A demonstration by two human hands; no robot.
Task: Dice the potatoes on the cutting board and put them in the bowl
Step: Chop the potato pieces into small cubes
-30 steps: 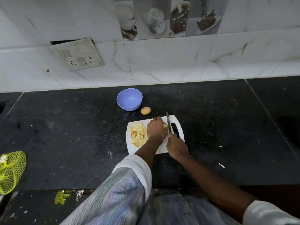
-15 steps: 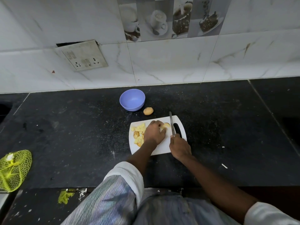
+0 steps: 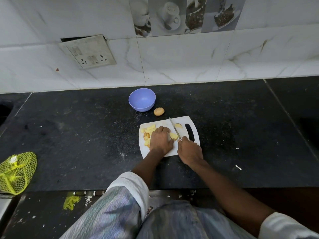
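1. Since the earlier picture, one cut potato slice [image 3: 178, 125] now lies alone on the far side of the knife blade, and the left hand [image 3: 160, 141] has slid a little nearer to the person.
2. The left hand lies on the white cutting board [image 3: 183, 120] in the middle of the frame, fingers curled down over a potato piece [image 3: 173, 135], which it holds still.
3. The right hand [image 3: 189, 150] sits just right of the left hand, wrapped tight round the knife handle. The handle is hidden inside the fist.
4. The knife [image 3: 174, 129] blade points away from the person, toward the wall. It stands between the held potato piece and the lone slice.
5. A heap of yellow potato cubes [image 3: 148, 131] sits on the left part of the board, partly under the left hand.
6. The board's dark handle slot is on its right side, just past the right hand.
7. The blue bowl [image 3: 142, 100] stands on the black worktop [image 3: 77, 135], above the board and a little left. No potato shows in it.
8. A whole brown potato [image 3: 159, 111] lies on the worktop between the bowl and the board, touching neither.
9. A yellow net bag [image 3: 16, 172] lies at the left edge of the frame.
10. A switch plate [image 3: 88, 51] hangs on the white tile wall at the upper left.
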